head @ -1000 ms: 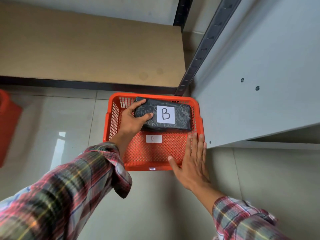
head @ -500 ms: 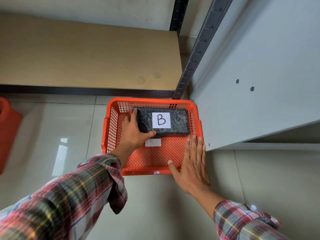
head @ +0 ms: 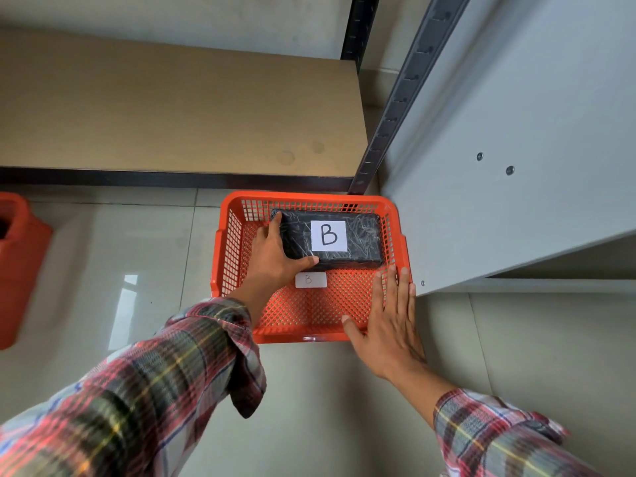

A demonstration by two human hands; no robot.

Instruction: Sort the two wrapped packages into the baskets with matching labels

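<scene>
The black wrapped package (head: pixel 330 239) marked B is being set along the far wall of the B-labelled orange basket (head: pixel 311 333), gripped at its left end by the left hand (head: pixel 275 261); the right hand (head: pixel 387 325) is laid flat and open on the near right rim; release is judged next.

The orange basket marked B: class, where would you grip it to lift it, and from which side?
Probably by the rims of its two long sides, one hand each, coming from above. The orange basket sits level on the floor, the grey cabinet crowds its right side, and the black package weights the far end, so a two-sided hold should keep it balanced.
</scene>
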